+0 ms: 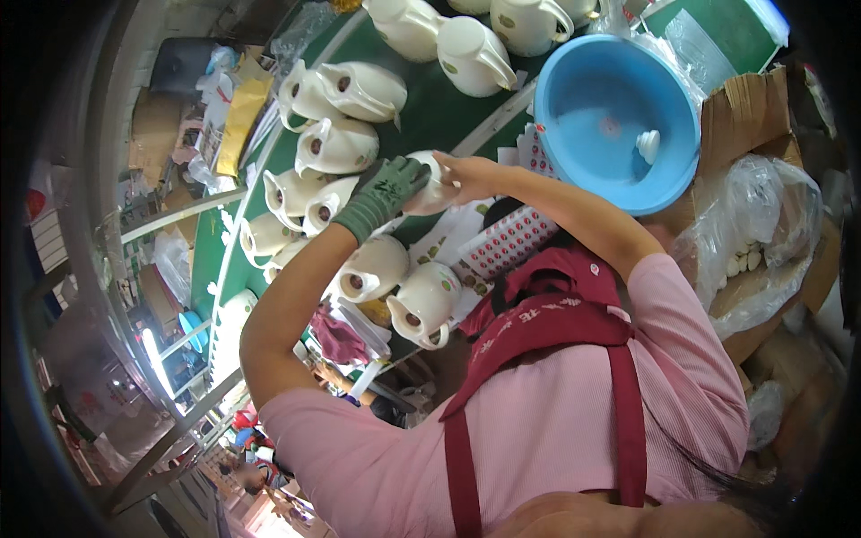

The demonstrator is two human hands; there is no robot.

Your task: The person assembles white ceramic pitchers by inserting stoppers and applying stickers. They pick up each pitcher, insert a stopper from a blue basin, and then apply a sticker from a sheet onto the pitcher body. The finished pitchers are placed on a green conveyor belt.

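My left hand [384, 195], in a green work glove, rests on the side of a cream-white pitcher [425, 195]. From the other side my bare right hand [473, 177] holds the same pitcher with bent fingers. Much of the pitcher is hidden by the two hands. More pitchers lie close around my left hand: one [336, 146] just beyond it, and two nearer ones [375, 267] [425, 305] with handles and dark round spots at one end. A sheet with rows of red dots [509, 242] lies below my right forearm.
A light blue basin [619, 193] with a small white piece [647, 145] in it stands right of my right hand. Several pitchers [473, 56] are at the far side of the green table [430, 112]. At right is a cardboard box [743, 112] with clear plastic [740, 211].
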